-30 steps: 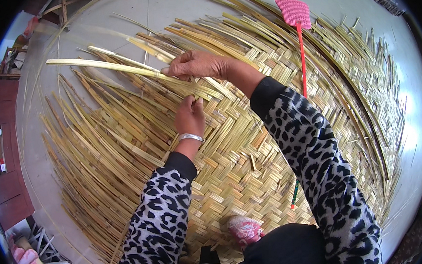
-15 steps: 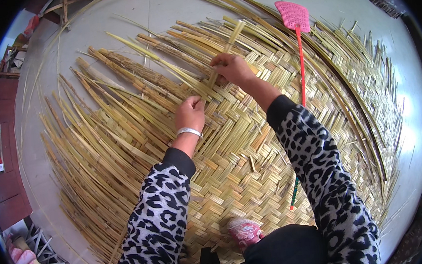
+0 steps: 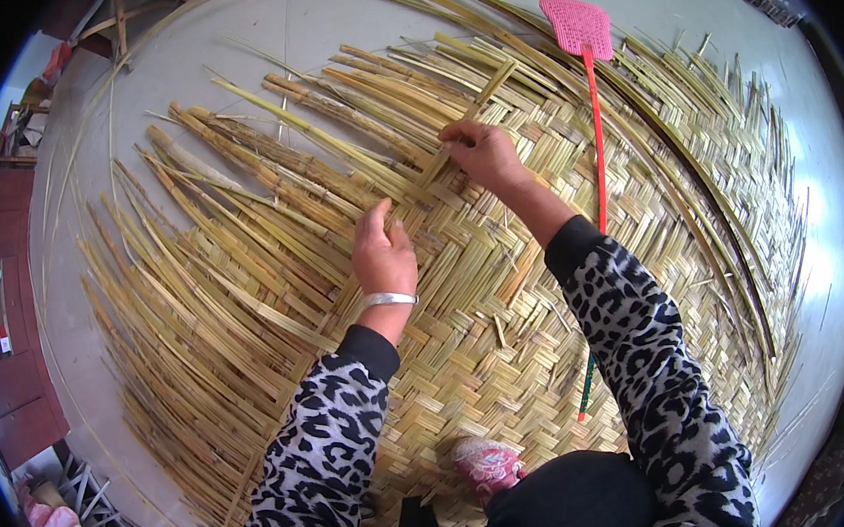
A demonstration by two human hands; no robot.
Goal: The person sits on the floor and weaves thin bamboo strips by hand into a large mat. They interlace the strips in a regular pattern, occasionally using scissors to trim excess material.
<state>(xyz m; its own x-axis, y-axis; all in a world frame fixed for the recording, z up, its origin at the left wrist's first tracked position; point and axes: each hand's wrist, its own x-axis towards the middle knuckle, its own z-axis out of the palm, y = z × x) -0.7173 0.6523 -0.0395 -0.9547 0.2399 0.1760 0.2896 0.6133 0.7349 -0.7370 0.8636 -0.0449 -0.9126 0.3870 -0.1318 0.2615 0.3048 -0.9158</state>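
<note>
On woven mat (image 3: pixel 510 356), right hand (image 3: pixel 483 153) perhaps pinching strip (image 3: pixel 461 130) (fingertips hidden)

Pale grey floor (image 3: pixel 222 40) from my feed, smooth and brightly lit, glare off to the right. Dark red wooden cabinet (image 3: pixel 1 330) at the left edge, clutter behind it.

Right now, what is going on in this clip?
A person in leopard-print sleeves crouches on a large woven straw mat spread on the floor. The right hand pinches a loose strip at the mat's unfinished edge, while the left hand presses flat on the weave beside it. A pink fly swatter lies on the mat to the right.
</note>
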